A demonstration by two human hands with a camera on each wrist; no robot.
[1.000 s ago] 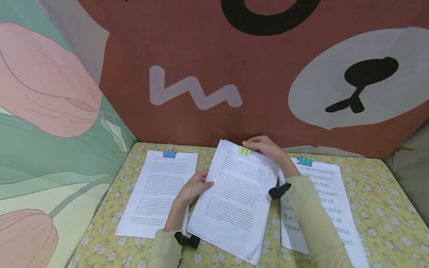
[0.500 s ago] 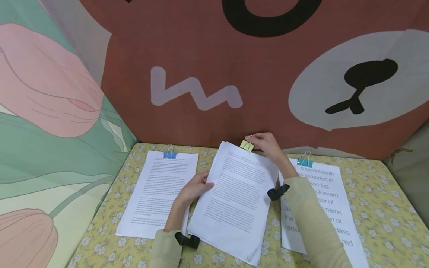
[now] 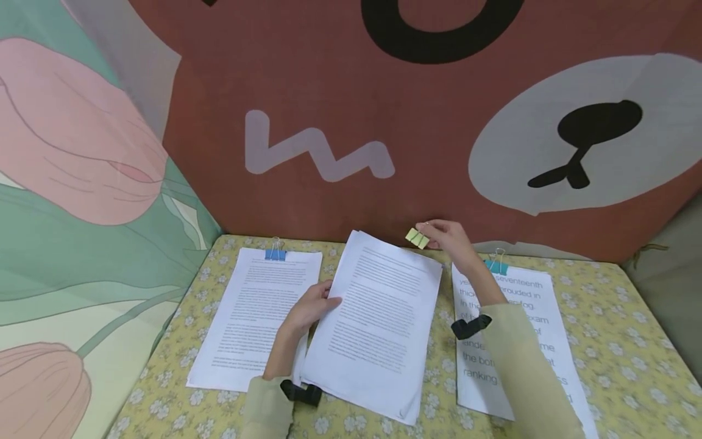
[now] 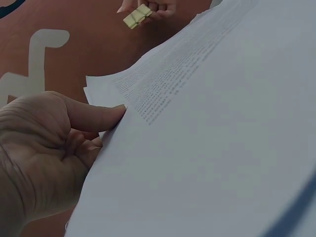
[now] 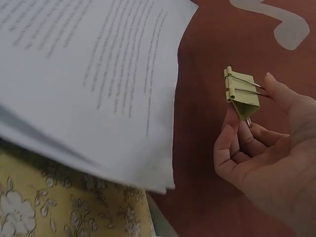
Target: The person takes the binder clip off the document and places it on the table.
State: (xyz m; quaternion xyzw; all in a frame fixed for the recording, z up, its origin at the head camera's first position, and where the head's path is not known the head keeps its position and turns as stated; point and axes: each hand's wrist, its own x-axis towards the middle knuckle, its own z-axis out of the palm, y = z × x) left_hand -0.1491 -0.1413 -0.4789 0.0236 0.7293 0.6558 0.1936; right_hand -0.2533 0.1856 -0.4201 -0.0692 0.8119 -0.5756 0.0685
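Observation:
My left hand (image 3: 308, 310) pinches the left edge of a stack of printed paper (image 3: 378, 323), thumb on top and fingers behind, holding it tilted up off the table. In the left wrist view, the thumb of the left hand (image 4: 44, 148) presses the sheets near their edge. A yellow binder clip (image 3: 418, 238) is in my right hand (image 3: 446, 239), beyond the stack's top right corner and apart from the paper. The right wrist view shows the thumb and fingers of the right hand (image 5: 266, 153) on the wire handles of the binder clip (image 5: 243, 91).
To the left lies a printed stack with a blue binder clip (image 3: 276, 253). On the right, partly under my right forearm, is a large-print stack (image 3: 477, 378) with a teal binder clip (image 3: 498, 267). A flowered yellow cloth (image 3: 620, 341) covers the table; a brown printed fabric wall (image 3: 329, 207) stands behind.
My right hand has drawn the yellow binder clip off the top edge of the middle stack and carried it to the right. The left hand keeps its hold on the paper.

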